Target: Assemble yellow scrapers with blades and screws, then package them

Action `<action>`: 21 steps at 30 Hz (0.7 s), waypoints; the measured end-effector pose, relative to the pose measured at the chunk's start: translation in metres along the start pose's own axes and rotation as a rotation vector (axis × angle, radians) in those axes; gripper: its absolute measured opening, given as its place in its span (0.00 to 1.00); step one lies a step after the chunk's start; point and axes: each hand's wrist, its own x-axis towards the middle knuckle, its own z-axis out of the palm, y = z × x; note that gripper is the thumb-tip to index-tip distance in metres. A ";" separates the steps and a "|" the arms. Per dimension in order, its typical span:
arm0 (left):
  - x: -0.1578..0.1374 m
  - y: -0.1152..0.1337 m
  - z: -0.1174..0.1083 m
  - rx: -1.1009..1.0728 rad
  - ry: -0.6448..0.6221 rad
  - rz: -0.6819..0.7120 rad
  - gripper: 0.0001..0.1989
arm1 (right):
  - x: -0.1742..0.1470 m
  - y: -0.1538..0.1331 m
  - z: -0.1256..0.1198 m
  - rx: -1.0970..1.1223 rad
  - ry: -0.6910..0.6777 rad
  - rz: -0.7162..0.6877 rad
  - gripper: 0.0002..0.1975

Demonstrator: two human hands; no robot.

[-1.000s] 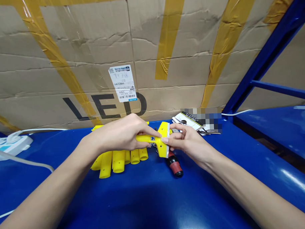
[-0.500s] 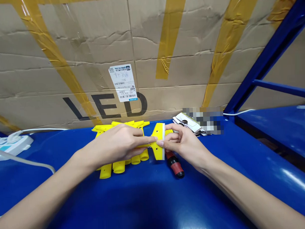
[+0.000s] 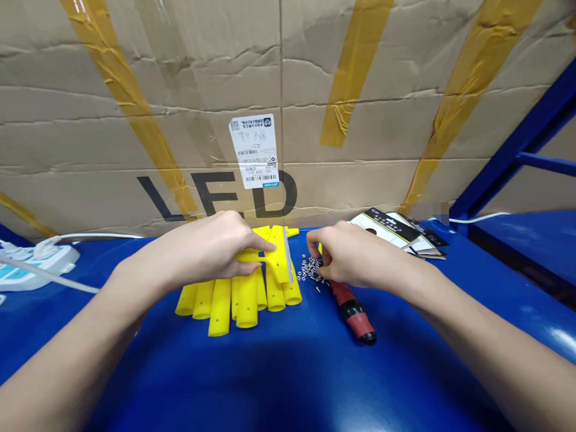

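My left hand (image 3: pixel 218 247) is closed on a yellow plastic scraper (image 3: pixel 280 257), its wide head pointing right with a pale blade strip along the edge. Under that hand lie several more yellow scrapers (image 3: pixel 220 310), their hollow round handles towards me. My right hand (image 3: pixel 353 251) reaches into a small pile of screws and nuts (image 3: pixel 310 269), thumb and fingers curled down together. Whatever sits between those fingertips is too small to make out. Just below the right hand lies a red and black screwdriver (image 3: pixel 355 314), its upper end partly covered by the hand.
Black and white cardboard packaging (image 3: pixel 392 231) lies behind my right hand. A white power strip (image 3: pixel 48 265) with cables stands at the left. Behind the blue table (image 3: pixel 275 386) rises a large taped carton (image 3: pixel 193 87); a blue metal frame (image 3: pixel 493 152) is at the right.
My right hand has let go of the scraper's blade edge and moved down to the screws and nuts. The left hand keeps the scraper, now lower over the others. The view has shifted slightly.
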 end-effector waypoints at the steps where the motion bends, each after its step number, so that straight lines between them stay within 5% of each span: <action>1: 0.000 0.000 -0.001 -0.006 -0.005 -0.005 0.15 | -0.001 -0.002 0.000 -0.045 -0.022 0.036 0.08; 10: 0.002 0.004 0.000 0.028 0.012 -0.002 0.17 | -0.006 -0.002 0.004 -0.100 -0.144 0.182 0.09; 16: 0.001 0.003 0.000 0.000 -0.005 -0.017 0.15 | -0.010 0.005 -0.001 0.004 -0.092 0.140 0.07; 21: 0.000 0.003 0.000 -0.003 0.029 -0.001 0.16 | -0.024 0.020 -0.020 0.200 -0.140 0.109 0.25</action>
